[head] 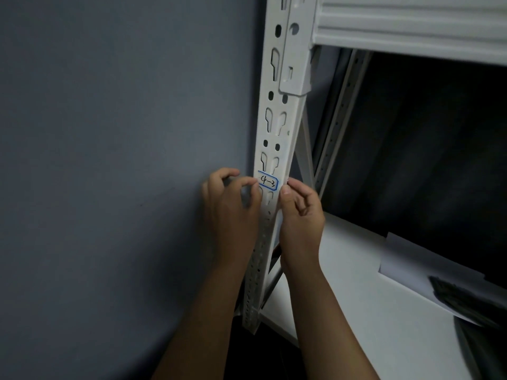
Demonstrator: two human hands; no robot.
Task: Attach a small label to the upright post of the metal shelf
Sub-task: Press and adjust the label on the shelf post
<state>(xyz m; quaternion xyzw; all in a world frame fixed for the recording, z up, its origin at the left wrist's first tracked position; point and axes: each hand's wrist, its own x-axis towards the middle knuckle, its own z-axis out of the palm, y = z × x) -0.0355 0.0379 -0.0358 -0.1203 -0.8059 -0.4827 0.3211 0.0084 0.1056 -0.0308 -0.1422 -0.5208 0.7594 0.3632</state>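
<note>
Faced a grey wall point(109, 160) left of both hands, largest thing in view. Stood against it a white metal shelf point(411, 26), with an upper beam well above the fingers and a lower board point(356, 270) down right of the right wrist, carrying a loose sheet of paper point(406, 259) and something dark, too blurred to name. Ran up between the two hands the upright post point(277, 133), punched with keyhole slots above and below the fingertips.

Flanked the post at one height: left hand point(230, 207) on its wall side, fingers curled, thumb and forefinger tips closed at the label's left end; right hand point(300, 212) on the shelf side, thumb and forefinger tips together at the post's right edge, just beside the label's right end. Could not tell whether that end was pinched or merely pressed.

Lay across the post's front face, between the two sets of fingertips, the small label point(268, 181), blue-bordered, hand-marked "4-3", sitting slightly slanted.

Judged as the sticking-down step, placement nearly done. Called next for a firm rub from middle outward to seat both ends, perhaps wrapping the left end round the edge, then letting go.
</note>
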